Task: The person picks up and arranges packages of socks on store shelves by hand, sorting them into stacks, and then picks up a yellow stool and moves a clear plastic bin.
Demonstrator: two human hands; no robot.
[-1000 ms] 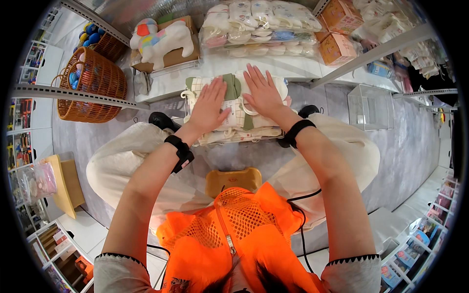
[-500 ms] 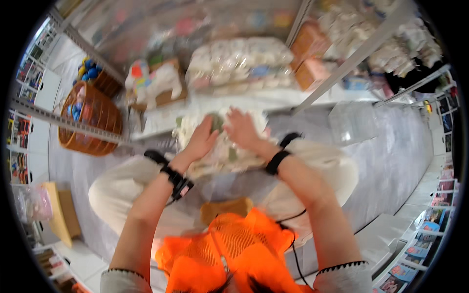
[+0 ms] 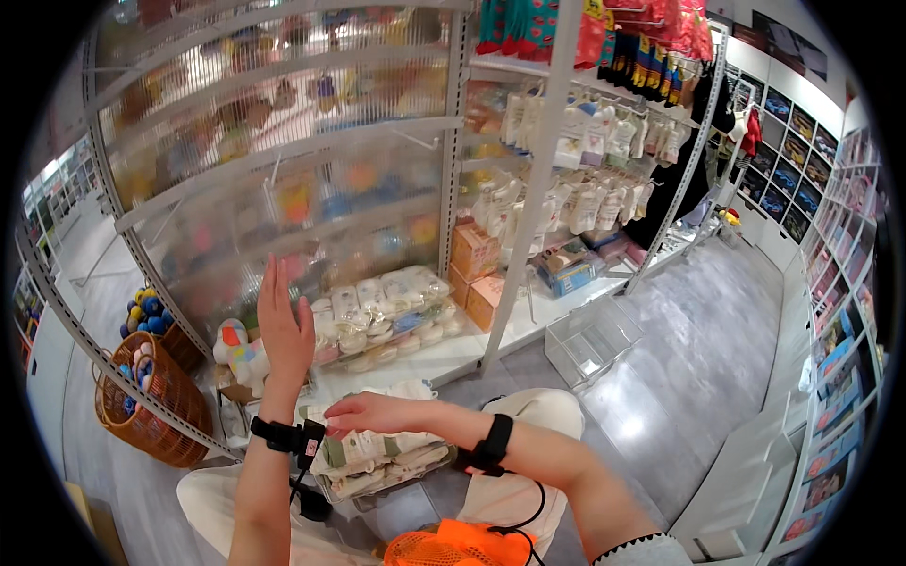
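Observation:
My left hand (image 3: 284, 316) is raised in front of the shelf, fingers stretched upward and together with the thumb apart. It is open and holds nothing. Just above a pile of folded cream cloth pieces with green patches (image 3: 373, 453) is my right hand (image 3: 377, 413), pointing left. Its fingers look loosely extended with nothing in them, though the hand hides part of the pile. The pile lies in a shallow clear container (image 3: 425, 466) on the floor between my legs. Whether my right hand touches the cloth, I cannot tell.
Bagged cream items (image 3: 387, 316) lie on the low white shelf (image 3: 434, 363), beside orange boxes (image 3: 477, 274) and a plush toy (image 3: 247, 358). A wicker basket (image 3: 156, 406) stands left. A rack post (image 3: 533, 189) rises ahead; socks (image 3: 590, 203) hang behind it. A clear bin (image 3: 590, 340) sits right.
The view has tipped up toward the shelves. Both hands were side by side over the cloth pile; now my left hand is raised and my right hand points left.

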